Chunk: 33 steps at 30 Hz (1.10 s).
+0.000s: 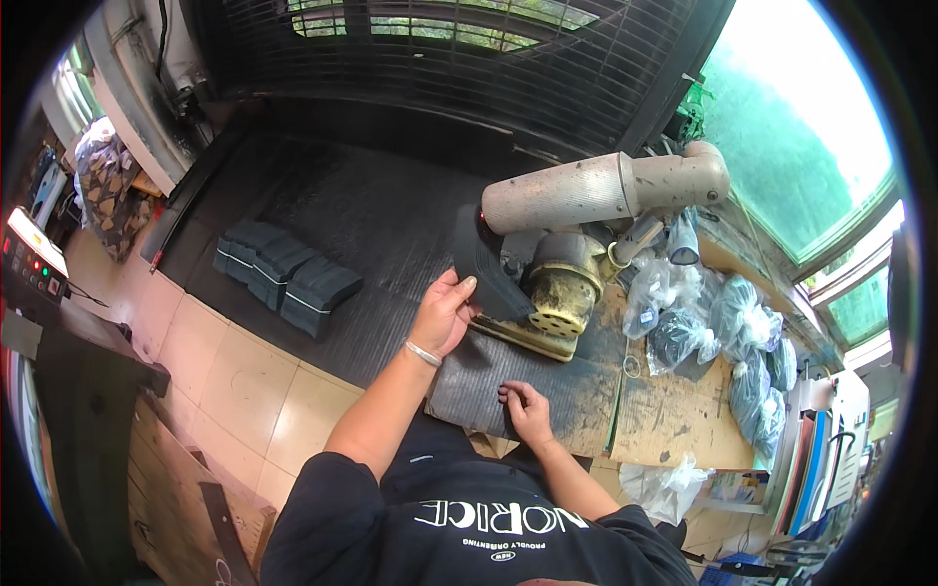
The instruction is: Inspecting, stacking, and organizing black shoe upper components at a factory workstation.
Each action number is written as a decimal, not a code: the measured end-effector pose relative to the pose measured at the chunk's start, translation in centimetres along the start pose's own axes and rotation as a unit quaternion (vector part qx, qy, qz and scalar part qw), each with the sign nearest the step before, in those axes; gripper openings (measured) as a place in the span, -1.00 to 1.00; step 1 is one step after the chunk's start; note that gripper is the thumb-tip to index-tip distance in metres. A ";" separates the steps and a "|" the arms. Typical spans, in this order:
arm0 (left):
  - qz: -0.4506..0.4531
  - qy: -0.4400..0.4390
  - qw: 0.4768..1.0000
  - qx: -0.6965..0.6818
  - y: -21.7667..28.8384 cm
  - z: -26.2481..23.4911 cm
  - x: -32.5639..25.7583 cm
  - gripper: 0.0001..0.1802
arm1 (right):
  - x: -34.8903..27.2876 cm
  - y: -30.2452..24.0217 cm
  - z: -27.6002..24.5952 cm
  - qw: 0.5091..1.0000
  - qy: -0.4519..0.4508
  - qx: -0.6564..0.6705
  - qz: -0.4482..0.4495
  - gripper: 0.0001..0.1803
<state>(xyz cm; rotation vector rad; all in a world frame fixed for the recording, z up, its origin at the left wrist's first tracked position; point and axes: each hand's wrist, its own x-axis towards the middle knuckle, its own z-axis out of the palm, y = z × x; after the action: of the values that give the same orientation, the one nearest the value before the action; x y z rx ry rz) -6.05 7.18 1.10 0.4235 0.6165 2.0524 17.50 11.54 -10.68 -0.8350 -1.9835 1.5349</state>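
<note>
Daylight entered through the window (811,127) at upper right, which was overexposed to a white-green glare. The dark worktop (391,215) lay evenly lit with soft, weak shadows, while the grille (440,68) behind stayed dim. Focus was sharp at the centre. Fisheye distortion curved straight edges toward the rim, and a black vignette framed the circular field.

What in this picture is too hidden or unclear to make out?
- Left hand: holds a stack of dark pieces against the machine; the contact point is hidden behind the stack.
- Right hand: rests on the ribbed mat; whether the fingertips pinch anything cannot be told.
- Clear bags: dark contents, too small to identify.
- Control panel: cut off by the left edge.
</note>
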 end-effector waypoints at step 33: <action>0.025 -0.004 1.000 0.007 1.4 -0.1 2.6 -0.78 | 0.0 -0.1 0.0 1.000 -0.005 -0.010 -0.004 -0.83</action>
<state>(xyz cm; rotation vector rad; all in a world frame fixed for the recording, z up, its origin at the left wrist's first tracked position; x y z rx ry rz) -8.43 8.79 1.99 0.4593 0.6220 2.0950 17.48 11.55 -10.53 -0.8288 -2.0101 1.5205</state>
